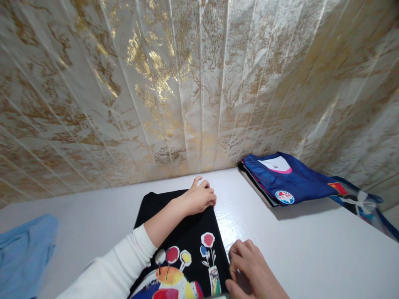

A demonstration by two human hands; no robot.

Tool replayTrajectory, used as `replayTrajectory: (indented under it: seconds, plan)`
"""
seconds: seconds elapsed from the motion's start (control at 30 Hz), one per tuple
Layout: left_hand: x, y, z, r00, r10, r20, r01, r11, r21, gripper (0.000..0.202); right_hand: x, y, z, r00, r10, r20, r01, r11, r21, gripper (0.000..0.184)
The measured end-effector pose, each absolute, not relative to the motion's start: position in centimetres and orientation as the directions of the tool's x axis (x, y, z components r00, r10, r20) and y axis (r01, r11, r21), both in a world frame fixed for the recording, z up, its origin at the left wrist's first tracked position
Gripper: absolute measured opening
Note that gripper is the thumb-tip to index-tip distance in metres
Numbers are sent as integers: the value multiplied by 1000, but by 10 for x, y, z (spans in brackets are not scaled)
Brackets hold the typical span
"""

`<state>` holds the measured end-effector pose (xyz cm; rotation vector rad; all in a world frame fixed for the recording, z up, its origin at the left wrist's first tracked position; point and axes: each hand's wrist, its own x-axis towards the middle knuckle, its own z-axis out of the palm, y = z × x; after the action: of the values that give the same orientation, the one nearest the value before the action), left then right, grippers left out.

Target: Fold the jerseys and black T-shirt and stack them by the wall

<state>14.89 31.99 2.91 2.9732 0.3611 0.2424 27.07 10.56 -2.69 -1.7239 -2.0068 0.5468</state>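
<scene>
A black T-shirt [181, 224] with a colourful printed design of flowers and a vase lies on the white table, its side edges folded in a narrow shape. My left hand [201, 196] reaches across it from a white sleeve, with its fingers curled over the shirt's far right corner. Lower down, my right hand [249, 268] is closed at the shirt's right edge, thumb and fingers pinching the cloth near the bottom of the view. The shirt's nearest end is cut off by the frame.
On the white table [102, 224], a stack of folded garments with a blue jersey [299, 178] on top sits at the right. A clear bag [363, 203] lies beyond it. Light blue clothing [26, 253] rests at the left. A gold-patterned wall covering [187, 91] rises behind.
</scene>
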Motion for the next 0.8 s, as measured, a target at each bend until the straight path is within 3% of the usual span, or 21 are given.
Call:
replayTrajectory:
  seconds: [0.3,0.47,0.8]
  plan:
    - [162,335,35,980,200,16,192,-957,217,14,275,106,-18,-182,983,-5,819,149,-554,10]
    - [162,337,37,977,213,5,204,-943,261,19,277,106,-23,-174,984,37,817,165,-552,13]
    - [155,316,8,890,407,206,315,-875,368,2,279,107,-21,-193,980,-39,837,144,-528,14]
